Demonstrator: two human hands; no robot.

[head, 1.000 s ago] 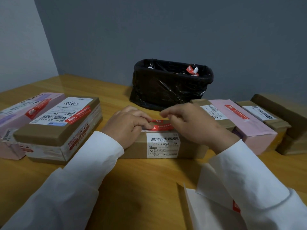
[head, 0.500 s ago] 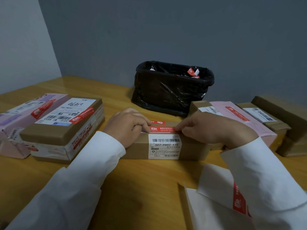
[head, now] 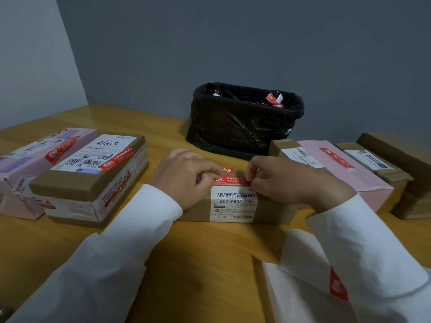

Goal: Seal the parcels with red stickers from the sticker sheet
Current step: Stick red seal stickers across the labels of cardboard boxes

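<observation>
Both hands, left hand [head: 186,177] and right hand [head: 286,180], have fingers curled, pinching the ends of a red sticker [head: 232,180] on the brown parcel [head: 235,206] at mid-bench; uneven pressing could crease it; the black-lined bin [head: 245,120] behind holds discarded sticker scraps.

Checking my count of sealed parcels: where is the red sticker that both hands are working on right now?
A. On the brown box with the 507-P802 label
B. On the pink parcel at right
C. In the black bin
A: both hands press the red sticker onto the brown box, just above its barcode label.
</observation>
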